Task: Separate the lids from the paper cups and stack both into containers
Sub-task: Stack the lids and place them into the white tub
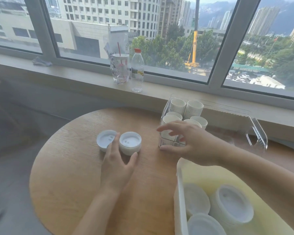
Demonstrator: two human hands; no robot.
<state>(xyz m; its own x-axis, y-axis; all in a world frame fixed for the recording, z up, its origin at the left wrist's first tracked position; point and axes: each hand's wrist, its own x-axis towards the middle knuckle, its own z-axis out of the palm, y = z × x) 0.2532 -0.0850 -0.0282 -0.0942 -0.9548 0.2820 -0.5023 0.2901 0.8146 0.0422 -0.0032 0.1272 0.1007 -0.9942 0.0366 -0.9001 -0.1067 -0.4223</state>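
Note:
Two lidded white paper cups stand side by side on the round wooden table [71,167]: one [130,145] in the middle and one [105,140] to its left. My left hand [117,165] reaches between them with fingers spread and straight, index finger between the cups, thumb by the middle cup's base. My right hand [190,143] hovers with relaxed, spread fingers at the front of a clear acrylic container [258,133] that holds stacks of white paper cups [185,109]. A pale yellow bin [182,200] at the lower right holds stacked white lids [232,206].
On the window sill behind the table stand a clear plastic drink cup with a red straw [120,68] and a water bottle with a red cap [137,70]. A grey cloth [42,61] lies on the sill at left. The table's edge curves round at left and front.

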